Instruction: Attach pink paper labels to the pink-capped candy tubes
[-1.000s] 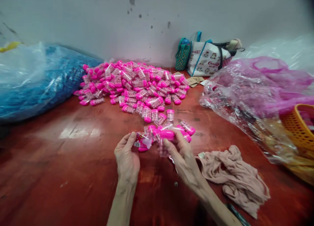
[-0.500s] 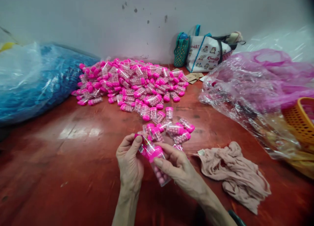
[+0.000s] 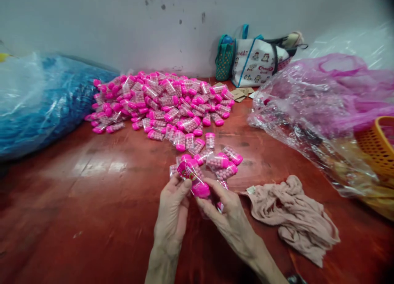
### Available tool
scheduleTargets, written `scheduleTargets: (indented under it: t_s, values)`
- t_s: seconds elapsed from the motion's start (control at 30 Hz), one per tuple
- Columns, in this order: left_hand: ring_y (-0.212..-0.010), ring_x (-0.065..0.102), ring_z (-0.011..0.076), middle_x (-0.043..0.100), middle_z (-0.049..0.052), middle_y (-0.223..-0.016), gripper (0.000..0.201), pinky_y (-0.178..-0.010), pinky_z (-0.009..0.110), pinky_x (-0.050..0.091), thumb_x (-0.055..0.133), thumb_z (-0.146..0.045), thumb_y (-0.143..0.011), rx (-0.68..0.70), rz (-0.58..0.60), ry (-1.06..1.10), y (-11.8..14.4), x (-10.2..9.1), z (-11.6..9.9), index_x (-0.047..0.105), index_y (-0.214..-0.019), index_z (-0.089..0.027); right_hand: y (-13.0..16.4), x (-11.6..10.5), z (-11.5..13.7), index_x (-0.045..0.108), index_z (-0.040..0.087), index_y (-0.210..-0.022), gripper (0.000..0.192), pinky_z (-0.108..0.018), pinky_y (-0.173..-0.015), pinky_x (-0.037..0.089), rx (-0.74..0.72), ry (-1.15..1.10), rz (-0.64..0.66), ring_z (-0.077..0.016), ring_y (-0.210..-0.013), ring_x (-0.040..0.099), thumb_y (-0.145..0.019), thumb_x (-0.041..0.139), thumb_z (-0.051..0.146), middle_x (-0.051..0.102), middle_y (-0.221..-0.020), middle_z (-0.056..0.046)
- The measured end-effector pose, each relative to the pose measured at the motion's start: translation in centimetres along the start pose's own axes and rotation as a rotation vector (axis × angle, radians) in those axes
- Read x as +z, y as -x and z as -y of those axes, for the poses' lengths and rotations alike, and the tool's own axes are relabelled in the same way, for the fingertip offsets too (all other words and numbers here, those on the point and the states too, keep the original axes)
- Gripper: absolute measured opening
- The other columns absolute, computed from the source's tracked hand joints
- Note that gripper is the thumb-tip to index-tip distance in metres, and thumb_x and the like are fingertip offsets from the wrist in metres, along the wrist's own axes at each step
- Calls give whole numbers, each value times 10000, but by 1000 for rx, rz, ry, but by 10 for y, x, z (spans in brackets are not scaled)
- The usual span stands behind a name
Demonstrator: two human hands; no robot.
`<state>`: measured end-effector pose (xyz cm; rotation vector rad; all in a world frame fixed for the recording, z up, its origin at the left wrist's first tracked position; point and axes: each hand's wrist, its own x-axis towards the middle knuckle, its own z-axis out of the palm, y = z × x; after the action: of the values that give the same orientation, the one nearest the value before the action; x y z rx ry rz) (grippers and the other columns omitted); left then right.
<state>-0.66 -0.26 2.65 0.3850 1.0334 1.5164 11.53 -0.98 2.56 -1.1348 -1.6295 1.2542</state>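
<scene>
Hands meet near the table's (image 3: 92, 202) front edge: left hand (image 3: 172, 212) and right hand (image 3: 226, 216) pinch 1 pink-capped tube (image 3: 193, 179) between fingertips, lifted to handle it; loose tubes (image 3: 215, 161) just beyond, main pile (image 3: 160, 101) toward the back edge, cloth (image 3: 295, 218) right

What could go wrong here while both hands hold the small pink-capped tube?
The left hand and right hand pinch one tube only at the fingertips, so it may slip and land among the loose tubes right behind it. These could be knocked and roll on the smooth red table.
</scene>
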Motion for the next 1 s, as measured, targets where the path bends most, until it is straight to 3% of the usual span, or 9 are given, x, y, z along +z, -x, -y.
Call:
scheduleTargets:
  t_s: [0.1,0.27,0.4,0.63,0.8,1.0]
  values:
    - [-737,653,186,699,59,-847,319,-699,296,510,729,-148,-615,-39,-41,11,4,-1,5,641,-921,-141,3,4,-5,450,226,-1231,436,-252,-719,452,-14,-20,-55,-149,-787,586,-812,560,185,639,-946,-22]
    - [-686,653,171,704,37,-763,318,-666,279,521,765,-126,-551,9,-87,60,5,-2,11,651,-848,-151,6,9,-9,571,202,-941,148,-234,-605,456,93,-100,-151,-139,-670,580,-816,574,283,633,-771,1]
    - [-643,646,156,705,18,-711,300,-659,268,520,796,-127,-489,20,-131,47,6,-2,13,662,-754,-162,7,7,-8,586,203,-962,164,-242,-611,464,107,-120,-137,-143,-684,578,-836,547,299,624,-773,-4]
    - [-657,643,154,708,39,-722,242,-668,252,507,792,-181,-523,7,-80,-27,3,-7,14,681,-735,-142,9,5,-6,582,189,-983,193,-244,-583,474,128,-143,-70,-136,-611,577,-853,520,316,631,-735,-8]
    - [-759,656,217,708,66,-765,238,-713,320,508,758,-263,-597,-46,-18,22,3,-1,21,679,-790,-149,11,12,-9,597,200,-1049,218,-271,-676,473,71,100,-256,-173,-744,602,-853,510,236,652,-850,-39]
    - [-799,654,220,701,84,-899,312,-748,327,500,751,-266,-612,-63,-16,53,1,0,28,669,-892,-154,12,17,-16,552,210,-1159,307,-305,-779,484,-33,111,-327,-209,-948,594,-869,454,191,633,-1025,-83]
